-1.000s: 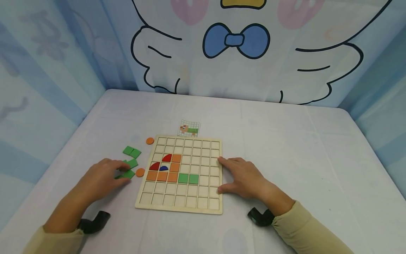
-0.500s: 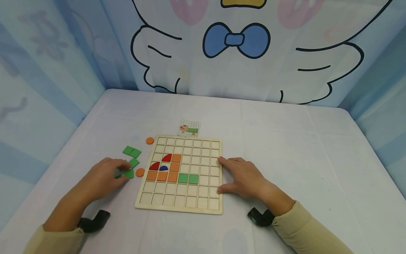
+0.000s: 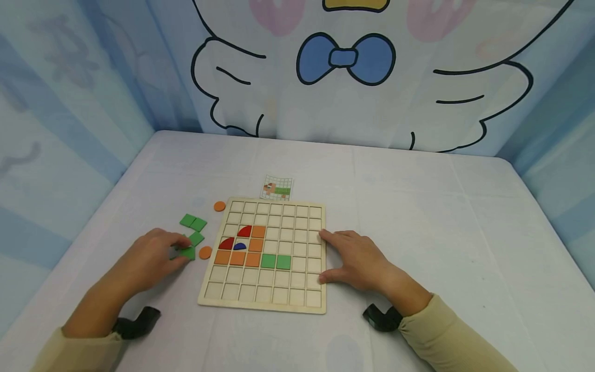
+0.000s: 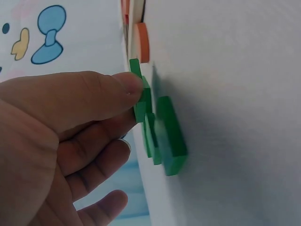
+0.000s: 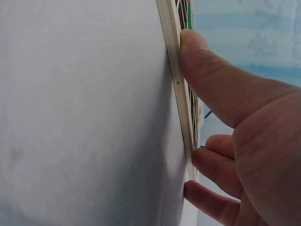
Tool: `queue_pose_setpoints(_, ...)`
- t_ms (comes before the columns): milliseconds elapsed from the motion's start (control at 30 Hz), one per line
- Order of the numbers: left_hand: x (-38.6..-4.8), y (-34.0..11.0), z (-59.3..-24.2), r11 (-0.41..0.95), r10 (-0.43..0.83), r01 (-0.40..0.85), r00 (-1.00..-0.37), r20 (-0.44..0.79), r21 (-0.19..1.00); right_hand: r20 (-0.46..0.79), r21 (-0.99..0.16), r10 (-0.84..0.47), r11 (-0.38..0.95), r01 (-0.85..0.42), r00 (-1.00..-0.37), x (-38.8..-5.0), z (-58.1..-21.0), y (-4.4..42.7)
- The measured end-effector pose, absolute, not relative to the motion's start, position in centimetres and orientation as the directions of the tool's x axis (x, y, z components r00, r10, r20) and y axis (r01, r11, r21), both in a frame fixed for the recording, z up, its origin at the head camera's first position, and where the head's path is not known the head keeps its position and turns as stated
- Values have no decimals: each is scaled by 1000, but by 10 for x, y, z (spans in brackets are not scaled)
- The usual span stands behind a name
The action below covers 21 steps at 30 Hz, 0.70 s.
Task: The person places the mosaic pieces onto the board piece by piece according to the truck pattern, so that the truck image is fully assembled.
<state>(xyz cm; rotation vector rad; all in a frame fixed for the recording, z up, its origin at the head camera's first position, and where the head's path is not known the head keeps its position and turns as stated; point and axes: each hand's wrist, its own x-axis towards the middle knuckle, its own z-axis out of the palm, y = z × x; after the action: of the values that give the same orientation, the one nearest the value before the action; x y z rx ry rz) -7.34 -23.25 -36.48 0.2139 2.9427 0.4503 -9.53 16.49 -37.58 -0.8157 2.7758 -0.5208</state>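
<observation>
Between thumb and forefinger my left hand (image 3: 151, 258) pinches a green square tile (image 4: 139, 112), just above the table. Under and beyond it lie several other green tiles (image 3: 198, 224), some partly hidden by the fingers. The wooden grid board (image 3: 265, 292) lies flat to the right of them. Set in its cells are orange squares (image 3: 253, 259), two red quarter-circles (image 3: 244, 232), a blue half-circle (image 3: 239, 246) and two green squares (image 3: 283, 262). At the board's right edge my right hand (image 3: 355, 260) rests with thumb and fingers spread, touching the rim.
One orange disc (image 3: 205, 252) lies by the board's left edge, and another orange disc (image 3: 219, 206) near its far left corner. A small picture card (image 3: 277, 187) lies behind the board. Patterned curtains (image 3: 344, 103) stand behind the white table (image 3: 418, 196).
The left hand has shifted very slightly, and the green tile at its fingertips has turned and come closer to the hand. The right hand and the board have stayed in place.
</observation>
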Motion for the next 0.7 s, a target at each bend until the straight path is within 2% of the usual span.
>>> queue_pose_setpoints(367, -73, -220, -352, 931, 178, 125, -976, -128, 342, -100, -386, -553, 788, -480, -827, -95, -375, 164)
queue_pose_setpoints(700, -75, -197, -347, 914, 242, 193, -966, -97, 356, -97, -384, -549, 790, -477, -830, -95, -375, 165)
